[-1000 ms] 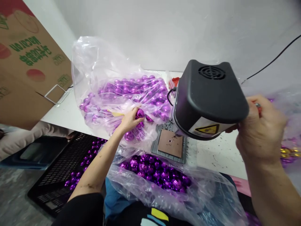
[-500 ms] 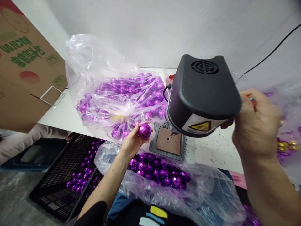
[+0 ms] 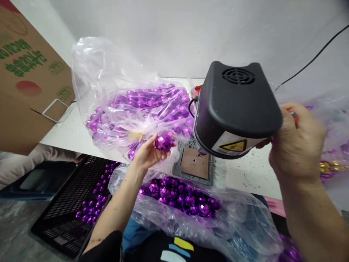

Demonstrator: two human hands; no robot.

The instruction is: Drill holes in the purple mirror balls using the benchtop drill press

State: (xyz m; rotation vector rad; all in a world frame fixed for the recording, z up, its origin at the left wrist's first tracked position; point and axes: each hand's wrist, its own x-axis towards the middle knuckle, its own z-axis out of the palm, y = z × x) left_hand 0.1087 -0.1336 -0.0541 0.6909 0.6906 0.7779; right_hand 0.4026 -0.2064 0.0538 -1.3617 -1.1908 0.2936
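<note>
My left hand pinches a shiny purple faceted ball between thumb and fingers, just left of the machine's base. On that grey base lies a brown square plate with a small hole in its middle. Above the plate's right side stands a bench machine with a rounded black housing, a vent on top and a yellow warning label. My right hand is wrapped round a handle at the machine's right side; only a bit of red shows between the fingers. In my lap an open plastic bag holds many purple faceted balls.
A tied clear bag of smooth purple balls lies on the white table. Below left is a black crate with small purple balls. A cardboard box stands at left, near another person's leg. More bagged balls lie at right.
My left hand has moved slightly left and up with the faceted ball, away from the base. My right hand keeps its hold at the machine's side.
</note>
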